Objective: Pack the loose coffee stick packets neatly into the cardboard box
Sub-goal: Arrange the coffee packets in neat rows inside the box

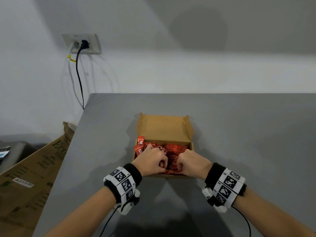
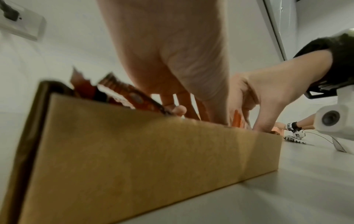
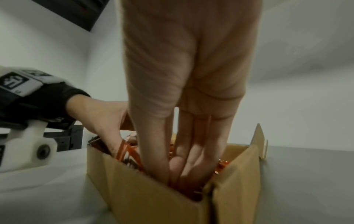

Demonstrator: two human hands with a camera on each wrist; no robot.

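Note:
An open cardboard box [image 1: 164,127] stands on the grey table, its lid tilted up at the far side. Several red coffee stick packets [image 1: 172,151] fill it; a few at the left end [image 1: 140,145] stick up askew. Both hands reach into the near half of the box. My left hand [image 1: 153,159] curls its fingers down among the packets and pinches some [image 3: 128,153]. My right hand [image 1: 189,159] pushes thumb and fingers [image 3: 193,159] down into the stack near the box's near right corner [image 3: 210,189] and squeezes packets between them. The front wall [image 2: 134,151] hides the fingertips of my left hand [image 2: 178,112].
The grey table [image 1: 248,134] stretches wide to the right and behind the box; its left edge [image 1: 68,159] drops off. A printed cardboard sheet [image 1: 34,177] leans beside that edge. A wall socket [image 1: 82,43] with hanging cables sits at the far left.

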